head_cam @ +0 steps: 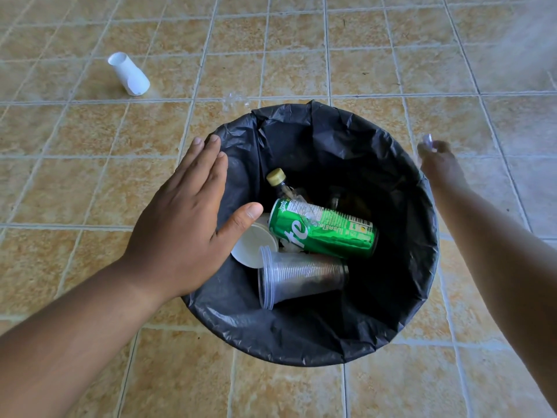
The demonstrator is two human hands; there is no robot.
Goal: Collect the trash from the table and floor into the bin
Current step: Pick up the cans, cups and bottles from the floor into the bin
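A round bin lined with a black bag (316, 336) stands on the tiled floor. Inside lie a green soda can (325, 230), stacked clear plastic cups (298, 279), a white cup (253, 245) and a dark bottle with a yellow cap (277, 179). My left hand (187, 215) hovers flat over the bin's left rim, fingers spread, holding nothing. My right hand (437, 161) is blurred at the bin's right rim, with a small clear scrap (428, 141) at its fingertips. A white paper cup (129, 74) lies on its side on the floor, far left.
A crumpled bit of clear plastic (235, 101) lies on the tiles just beyond the bin's far rim. Beige floor tiles surround the bin on all sides.
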